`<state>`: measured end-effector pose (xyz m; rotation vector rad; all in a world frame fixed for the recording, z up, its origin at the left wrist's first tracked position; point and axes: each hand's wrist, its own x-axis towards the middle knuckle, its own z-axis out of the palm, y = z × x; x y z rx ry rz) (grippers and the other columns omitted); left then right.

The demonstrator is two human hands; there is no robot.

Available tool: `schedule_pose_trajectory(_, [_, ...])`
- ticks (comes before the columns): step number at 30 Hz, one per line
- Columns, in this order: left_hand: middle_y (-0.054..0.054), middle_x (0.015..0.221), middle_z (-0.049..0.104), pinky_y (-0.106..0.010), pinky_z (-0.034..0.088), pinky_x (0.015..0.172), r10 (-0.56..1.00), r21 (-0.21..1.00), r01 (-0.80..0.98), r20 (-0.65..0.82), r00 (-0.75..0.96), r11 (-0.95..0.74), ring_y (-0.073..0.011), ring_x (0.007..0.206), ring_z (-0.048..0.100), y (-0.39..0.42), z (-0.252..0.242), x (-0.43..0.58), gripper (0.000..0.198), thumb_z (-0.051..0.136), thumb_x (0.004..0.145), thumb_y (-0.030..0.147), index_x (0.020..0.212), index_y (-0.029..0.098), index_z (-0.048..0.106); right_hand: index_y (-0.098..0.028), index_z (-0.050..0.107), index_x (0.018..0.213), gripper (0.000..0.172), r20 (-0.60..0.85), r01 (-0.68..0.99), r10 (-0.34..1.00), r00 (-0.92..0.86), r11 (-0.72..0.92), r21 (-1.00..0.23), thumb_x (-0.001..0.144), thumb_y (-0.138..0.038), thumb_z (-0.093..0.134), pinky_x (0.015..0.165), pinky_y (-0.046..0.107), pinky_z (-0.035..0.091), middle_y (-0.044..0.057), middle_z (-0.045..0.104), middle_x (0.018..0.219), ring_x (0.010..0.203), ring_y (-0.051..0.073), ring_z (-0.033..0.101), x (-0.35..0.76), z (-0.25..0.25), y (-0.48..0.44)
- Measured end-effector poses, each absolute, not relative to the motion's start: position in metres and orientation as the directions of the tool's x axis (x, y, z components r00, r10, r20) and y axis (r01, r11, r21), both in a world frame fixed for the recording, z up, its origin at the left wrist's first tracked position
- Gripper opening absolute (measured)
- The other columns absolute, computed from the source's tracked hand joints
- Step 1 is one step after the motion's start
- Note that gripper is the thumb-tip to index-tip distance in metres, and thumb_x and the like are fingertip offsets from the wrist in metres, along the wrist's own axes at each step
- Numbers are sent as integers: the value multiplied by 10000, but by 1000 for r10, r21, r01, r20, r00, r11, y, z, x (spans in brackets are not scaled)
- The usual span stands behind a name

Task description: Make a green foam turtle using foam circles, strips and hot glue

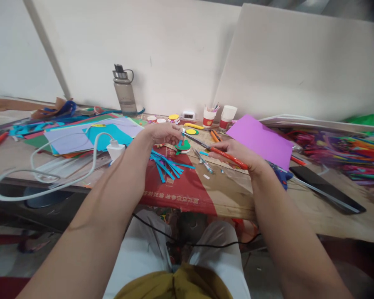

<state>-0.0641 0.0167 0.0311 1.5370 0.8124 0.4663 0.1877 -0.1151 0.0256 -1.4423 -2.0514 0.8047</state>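
Note:
My left hand [166, 133] is closed in a pinch above the middle of the table. A small blue paper strip [181, 143] shows at its fingertips. My right hand [232, 150] wraps round an orange-handled tool [229, 158] with a long, thin dark metal tip, which reaches the left fingertips. Its exact kind is hard to make out. Just below the hands lie a green paper shape [183, 145] on a white disc and a bunch of blue paper strips [166, 164]. A clear pen-like item [204, 161] lies between the hands.
Coloured paper sheets [68, 139], a white charger with cable [115, 150] and a bottle [124, 93] are at left. Paper cups [208, 117] stand behind. Purple paper [262, 139], a phone [327, 189], a blue tool [280, 174] and colourful stems [339, 153] lie right.

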Motion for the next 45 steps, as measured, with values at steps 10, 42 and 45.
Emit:
schedule_pose_trajectory(10, [-12,525,612,-210,443,489,727,971,239,-183,661,27,-86,462,551,17,33,-65,253,830,575,152,551,149,578,-224,739,868,446,112,647,950,-291,282,-709,745,-646,661,453,238,303,-48,478,515,459,88,369,191,18,-107])
schedule_pose_trajectory(42, [60,548,446,-221,203,460,895,974,106,138,425,-201,-53,482,309,-23,3,2,358,795,636,471,674,160,624,-174,648,797,238,373,518,921,108,268,-812,826,-394,564,691,273,407,16,668,780,705,147,547,153,-13,-78])
schedule_pose_trajectory(45, [60,530,434,-221,187,455,889,974,121,121,441,-193,-54,463,301,-21,0,2,374,773,644,501,708,156,643,-175,646,772,219,347,504,933,93,257,-825,824,-369,559,659,259,387,-7,648,726,677,139,536,154,-16,-74])
